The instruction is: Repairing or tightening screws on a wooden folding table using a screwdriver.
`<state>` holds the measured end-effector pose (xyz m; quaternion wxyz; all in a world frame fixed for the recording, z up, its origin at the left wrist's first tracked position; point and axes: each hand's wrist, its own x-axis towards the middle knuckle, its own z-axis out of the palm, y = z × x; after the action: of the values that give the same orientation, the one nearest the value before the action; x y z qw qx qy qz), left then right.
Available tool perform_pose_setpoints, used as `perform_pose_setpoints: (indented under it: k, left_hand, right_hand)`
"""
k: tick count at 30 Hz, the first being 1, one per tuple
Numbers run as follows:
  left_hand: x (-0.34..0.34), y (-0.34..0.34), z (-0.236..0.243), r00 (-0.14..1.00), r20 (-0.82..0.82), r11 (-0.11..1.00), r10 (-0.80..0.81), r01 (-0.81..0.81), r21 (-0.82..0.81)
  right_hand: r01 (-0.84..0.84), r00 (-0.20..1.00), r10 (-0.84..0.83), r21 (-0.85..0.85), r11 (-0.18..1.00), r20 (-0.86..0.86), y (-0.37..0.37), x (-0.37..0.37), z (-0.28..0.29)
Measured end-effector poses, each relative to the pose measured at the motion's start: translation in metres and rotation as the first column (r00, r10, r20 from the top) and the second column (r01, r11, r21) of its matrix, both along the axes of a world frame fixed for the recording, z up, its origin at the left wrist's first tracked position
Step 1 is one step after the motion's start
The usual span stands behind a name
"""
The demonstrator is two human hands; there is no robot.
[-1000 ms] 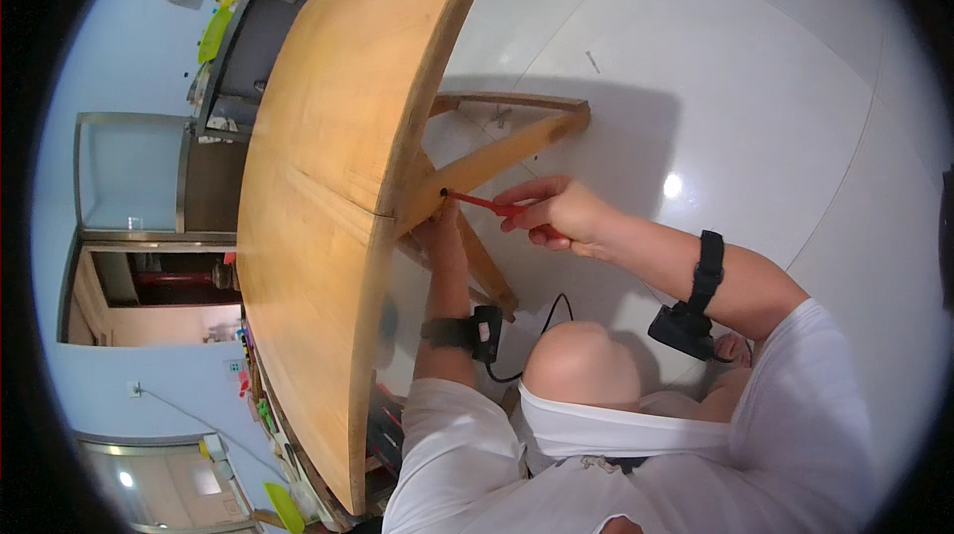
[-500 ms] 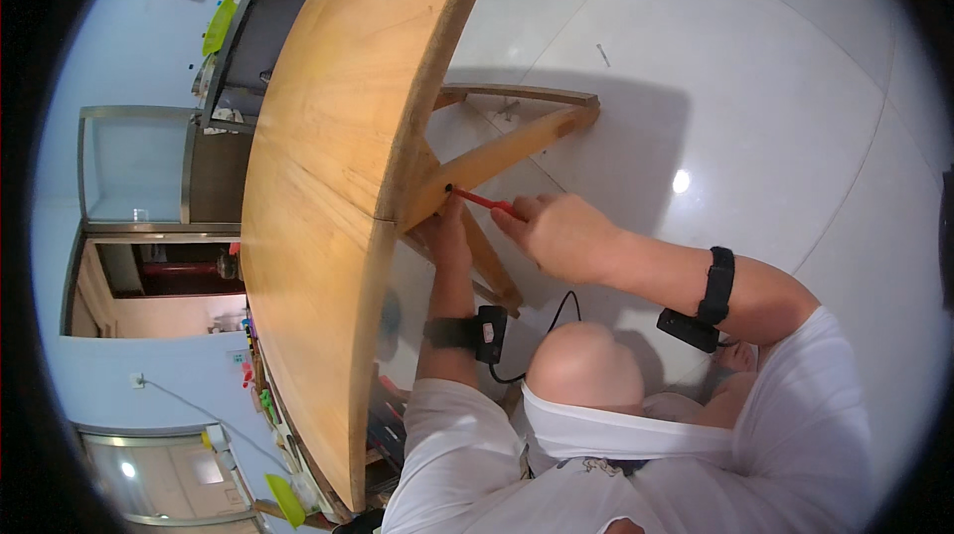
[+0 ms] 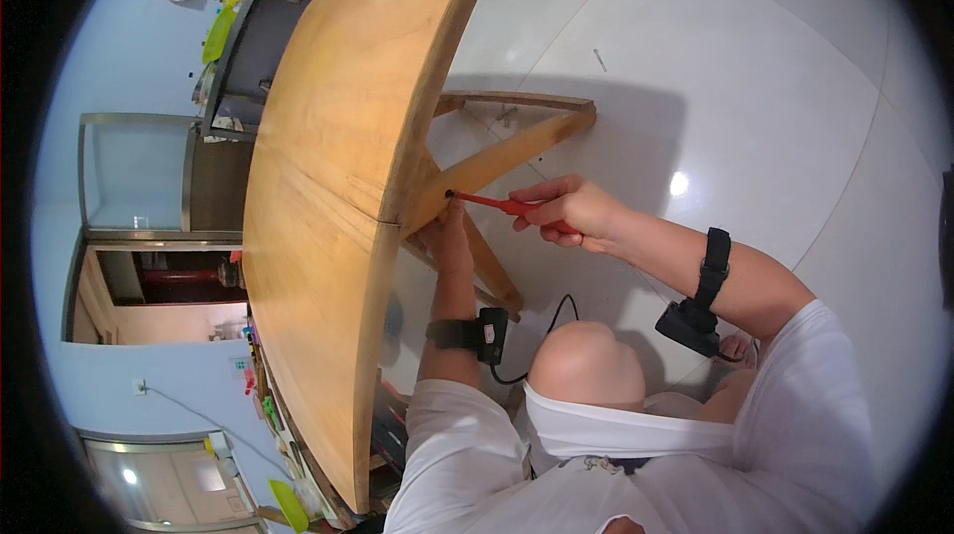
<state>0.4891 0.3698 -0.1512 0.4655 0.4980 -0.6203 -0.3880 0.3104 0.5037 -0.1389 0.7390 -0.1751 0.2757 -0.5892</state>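
A round wooden tabletop [image 3: 328,137] stands tipped on its edge, with folding wooden legs behind it. My right hand [image 3: 586,213] holds a red screwdriver [image 3: 512,206] by its handle, fingers partly spread along it. The screwdriver's tip meets a small dark bolt head [image 3: 450,193] on a wooden table leg [image 3: 497,158], close to the tabletop's rim. Just below that bolt, my left hand [image 3: 447,234] grips the leg, one fingertip beside the screwdriver's tip. Its other fingers are mostly hidden by the wood.
A loose screw-like piece [image 3: 600,59] lies on the pale tiled floor [image 3: 755,117], and another small metal piece [image 3: 508,117] rests near the leg's crossbar. Cluttered shelving [image 3: 243,67] stands beyond the tabletop. A black cable [image 3: 566,310] hangs from the device on my left forearm.
My right hand has turned and its fingers have loosened, showing more of the screwdriver's handle. The screwdriver's tip stays at the bolt. My left hand keeps its place.
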Motion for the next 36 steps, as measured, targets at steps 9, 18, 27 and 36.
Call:
perform_pose_setpoints:
  k: [9, 18, 27, 36]
  left_hand:
    - [0.011, -0.009, 0.001, 0.995, 0.016, 0.995, -0.102, 0.102, -0.015]
    - [0.003, 0.007, 0.000, 0.998, -0.062, 0.999, -0.029, 0.030, 0.013]
    - [-0.012, 0.015, 0.010, 0.993, -0.113, 0.999, -0.042, 0.039, -0.022]
    - [-0.004, 0.005, 0.014, 0.995, 0.000, 0.995, -0.101, 0.101, -0.016]
  right_hand:
    - [-0.318, -0.332, -0.688, -0.610, 0.726, -0.646, 0.021, 0.022, 0.018]
    - [-0.144, 0.107, -0.550, -0.560, 0.816, -0.828, 0.012, 0.019, 0.009]
    - [-0.014, 0.987, 0.017, 0.021, 1.000, -0.157, 0.006, -0.002, 0.012]
    - [0.002, 0.885, -0.029, -0.058, 0.998, -0.464, 0.005, -0.007, 0.022]
